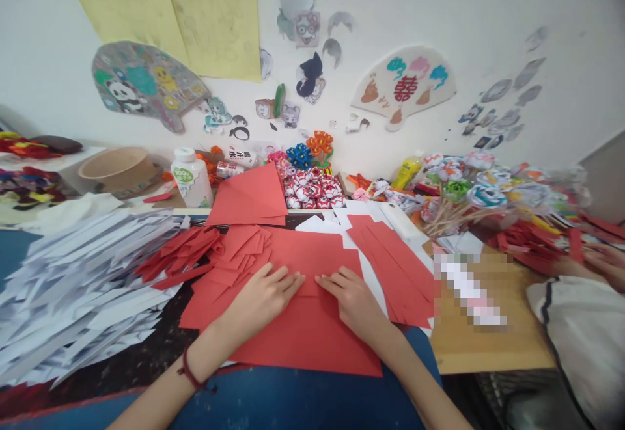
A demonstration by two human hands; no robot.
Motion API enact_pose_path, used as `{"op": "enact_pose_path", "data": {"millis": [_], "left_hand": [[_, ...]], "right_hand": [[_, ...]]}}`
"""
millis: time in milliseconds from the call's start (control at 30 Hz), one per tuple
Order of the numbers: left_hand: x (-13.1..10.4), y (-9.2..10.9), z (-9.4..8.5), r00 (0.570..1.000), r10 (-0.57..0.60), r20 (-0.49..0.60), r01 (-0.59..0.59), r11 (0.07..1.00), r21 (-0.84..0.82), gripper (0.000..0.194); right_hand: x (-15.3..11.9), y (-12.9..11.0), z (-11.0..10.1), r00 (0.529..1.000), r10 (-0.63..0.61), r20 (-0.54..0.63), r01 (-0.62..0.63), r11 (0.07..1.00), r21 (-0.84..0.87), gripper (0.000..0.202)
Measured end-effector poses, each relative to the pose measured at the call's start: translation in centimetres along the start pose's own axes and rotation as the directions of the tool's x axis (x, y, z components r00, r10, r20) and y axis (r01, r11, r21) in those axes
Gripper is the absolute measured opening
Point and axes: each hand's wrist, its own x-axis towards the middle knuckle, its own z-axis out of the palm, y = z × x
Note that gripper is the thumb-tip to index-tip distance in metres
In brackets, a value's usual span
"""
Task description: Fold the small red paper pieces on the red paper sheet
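A small piece of red paper (pixel 309 287) lies between my two hands, with a straight edge or crease along its near side. My left hand (pixel 266 293) presses its fingertips on the paper's left part, fingers bent and close together. From the other side, my right hand (pixel 351 296) holds the right part the same way. Both thumbs are mostly hidden. Underneath are larger red sheets (pixel 303 345) spread on the table. Close to my left hand, small folded red pieces (pixel 244 254) overlap in a pile, beside rolled or folded red strips (pixel 183 251).
Folded white paper strips (pixel 92 293) heap up at left. Long red strips (pixel 390 264) lie at right on white sheets. A white bottle (pixel 190 179), paper flowers (pixel 315 189) and a flower bundle on sticks (pixel 469 189) line the back. Another person's sleeve (pixel 581 332) is at far right.
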Motion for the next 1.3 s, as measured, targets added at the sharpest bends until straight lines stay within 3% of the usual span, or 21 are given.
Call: {"op": "enact_pose_path", "data": {"millis": [267, 533, 733, 833, 900, 1000, 1133, 1300], "left_hand": [[0.1, 0.4, -0.5, 0.997, -0.069, 0.046, 0.074, 0.99, -0.123, 0.043], [-0.1, -0.2, 0.0, 0.989, -0.144, -0.027, 0.133, 0.962, -0.24, 0.031], [0.0, -0.3, 0.7, 0.985, -0.051, -0.166, 0.022, 0.985, -0.17, 0.016], [0.0, -0.2, 1.1, 0.985, -0.037, -0.166, 0.008, 0.985, -0.17, 0.014], [0.1, 0.0, 1.1, 0.984, -0.069, -0.163, 0.036, 0.979, -0.199, 0.015], [0.3, 0.2, 0.9, 0.975, -0.158, -0.159, 0.114, 0.96, -0.257, 0.018], [0.6, 0.5, 0.4, 0.956, -0.278, -0.09, 0.234, 0.912, -0.337, 0.02], [0.8, 0.3, 0.1, 0.908, -0.418, -0.008, 0.369, 0.811, -0.454, 0.017]], "right_hand": [[-0.4, -0.8, -0.6, 0.994, 0.112, 0.022, -0.112, 0.993, 0.024, 0.058], [-0.6, -0.6, -1.6, 0.956, 0.293, -0.012, -0.275, 0.91, 0.31, 0.042], [-0.5, -0.7, -1.4, 0.971, 0.236, -0.03, -0.218, 0.934, 0.284, 0.009], [-0.3, -0.7, -1.3, 0.978, 0.204, -0.044, -0.186, 0.949, 0.256, 0.007], [-0.2, -0.7, -1.3, 0.979, 0.2, -0.05, -0.181, 0.951, 0.251, 0.004], [-0.1, -0.6, -1.3, 0.975, 0.216, -0.055, -0.196, 0.947, 0.253, 0.018], [0.1, -0.5, -1.2, 0.969, 0.241, -0.056, -0.219, 0.94, 0.262, 0.005], [0.5, -0.4, -1.1, 0.945, 0.321, -0.065, -0.278, 0.892, 0.357, 0.01]]}}
